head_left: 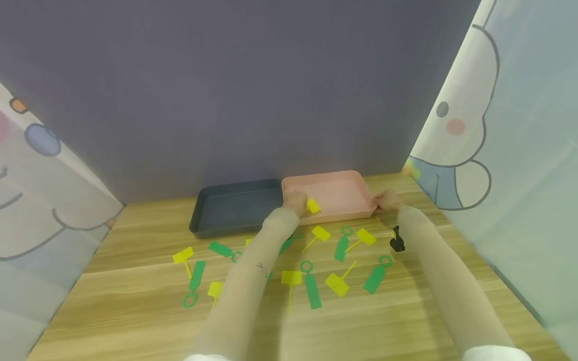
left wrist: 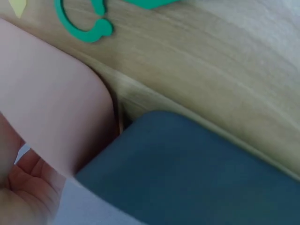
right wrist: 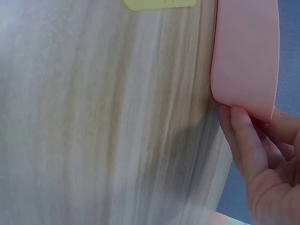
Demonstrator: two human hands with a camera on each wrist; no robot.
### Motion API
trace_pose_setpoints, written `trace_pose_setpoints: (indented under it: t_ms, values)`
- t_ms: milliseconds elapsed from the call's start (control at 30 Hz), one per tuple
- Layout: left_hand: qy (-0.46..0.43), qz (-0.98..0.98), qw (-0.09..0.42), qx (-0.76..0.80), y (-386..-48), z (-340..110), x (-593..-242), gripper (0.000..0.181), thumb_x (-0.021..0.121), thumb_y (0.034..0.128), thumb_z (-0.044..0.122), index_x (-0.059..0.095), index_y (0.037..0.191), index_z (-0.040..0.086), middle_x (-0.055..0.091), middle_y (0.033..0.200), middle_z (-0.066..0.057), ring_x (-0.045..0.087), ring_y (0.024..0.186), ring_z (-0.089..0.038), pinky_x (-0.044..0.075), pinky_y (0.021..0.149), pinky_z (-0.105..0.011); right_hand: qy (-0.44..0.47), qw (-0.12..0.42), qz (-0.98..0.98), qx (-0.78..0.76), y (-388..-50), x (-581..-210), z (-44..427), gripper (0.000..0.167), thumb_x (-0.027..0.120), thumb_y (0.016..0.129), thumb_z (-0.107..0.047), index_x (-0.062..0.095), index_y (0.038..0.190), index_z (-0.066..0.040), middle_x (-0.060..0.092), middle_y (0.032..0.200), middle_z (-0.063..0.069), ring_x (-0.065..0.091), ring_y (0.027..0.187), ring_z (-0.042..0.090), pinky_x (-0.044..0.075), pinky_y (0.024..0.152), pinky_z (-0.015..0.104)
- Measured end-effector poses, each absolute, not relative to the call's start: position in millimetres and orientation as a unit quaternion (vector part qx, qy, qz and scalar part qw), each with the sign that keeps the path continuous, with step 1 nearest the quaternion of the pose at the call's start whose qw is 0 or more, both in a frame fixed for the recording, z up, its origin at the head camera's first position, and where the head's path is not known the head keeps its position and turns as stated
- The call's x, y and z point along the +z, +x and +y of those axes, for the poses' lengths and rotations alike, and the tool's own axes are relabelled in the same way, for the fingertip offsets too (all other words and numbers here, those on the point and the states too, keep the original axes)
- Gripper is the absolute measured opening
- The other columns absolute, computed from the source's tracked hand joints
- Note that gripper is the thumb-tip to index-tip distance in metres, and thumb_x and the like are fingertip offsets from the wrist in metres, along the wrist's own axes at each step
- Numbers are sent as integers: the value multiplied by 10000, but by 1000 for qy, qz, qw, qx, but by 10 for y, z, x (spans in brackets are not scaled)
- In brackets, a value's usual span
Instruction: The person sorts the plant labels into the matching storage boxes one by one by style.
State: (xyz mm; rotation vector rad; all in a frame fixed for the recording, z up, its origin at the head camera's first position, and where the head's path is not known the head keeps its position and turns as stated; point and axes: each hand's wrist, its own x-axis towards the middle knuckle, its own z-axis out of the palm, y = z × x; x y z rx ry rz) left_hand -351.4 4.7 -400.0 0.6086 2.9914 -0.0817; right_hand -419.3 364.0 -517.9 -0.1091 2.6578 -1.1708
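A pink tray (head_left: pixel 331 193) stands against the back wall, touching a dark blue tray (head_left: pixel 239 203) on its left. My left hand (head_left: pixel 295 200) is over the pink tray's left end, fingers curled, with a yellow tag (head_left: pixel 313 206) at its fingertips; the grip itself is hidden. In the left wrist view, the pink wall covers part of this hand (left wrist: pixel 33 187). My right hand (head_left: pixel 387 200) pinches the pink tray's front right corner. Its thumb and fingers show there in the right wrist view, around the tray's end (right wrist: pixel 248 56).
Green tags with ring ends (head_left: pixel 311 291) and yellow tags with thin stems (head_left: pixel 337 285) lie scattered on the wooden table (head_left: pixel 135 301) before the trays. A small black object (head_left: pixel 397 240) sits near my right forearm. A grey panel (head_left: pixel 253 90) rises behind; printed sheets flank both sides.
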Motion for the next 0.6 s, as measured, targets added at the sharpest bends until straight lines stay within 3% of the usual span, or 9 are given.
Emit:
trace_pose_setpoints:
  t_ms: [100, 233, 400, 467, 600]
  values:
    - [184, 981, 55, -12, -3502, 56, -4000, 197, 654, 846, 208, 633, 983, 67, 673, 949, -65, 614, 885, -189, 510, 851, -310, -51, 109, 909, -400, -4261, -5259, 3717, 360, 597, 868, -256, 651, 1079, 29, 708, 820, 78, 636, 614, 96, 531, 546, 220]
    - [151, 986, 63, 23, -3495, 28, -4017, 296, 703, 806, 281, 616, 1003, 78, 646, 923, -52, 593, 842, -166, 538, 787, -312, -33, 116, 914, -388, -4153, -5084, 3564, 346, 560, 879, -183, 619, 1124, 55, 698, 911, 175, 648, 656, 141, 550, 605, 271]
    - [162, 985, 61, 6, -3495, 4, -4054, 316, 701, 807, 284, 614, 1029, 76, 651, 933, -50, 587, 840, -164, 523, 811, -288, -58, 107, 899, -421, -4125, -5115, 3553, 265, 632, 831, -237, 706, 978, -30, 702, 754, 91, 621, 567, 100, 518, 509, 220]
    - [176, 983, 55, -8, -3497, -2, -4065, 320, 695, 812, 294, 624, 1023, 65, 669, 935, -58, 606, 846, -168, 519, 821, -273, -56, 109, 897, -425, -4027, -5006, 3464, 267, 612, 837, -206, 697, 992, -6, 701, 776, 122, 617, 567, 99, 520, 517, 217]
    - [191, 980, 49, -28, -3515, -13, -4100, 346, 689, 809, 337, 630, 1014, 64, 687, 939, -57, 630, 850, -161, 518, 826, -257, 8, 130, 913, -388, -3722, -4577, 3114, 375, 519, 878, -115, 553, 1160, 130, 659, 993, 255, 647, 667, 143, 559, 632, 281]
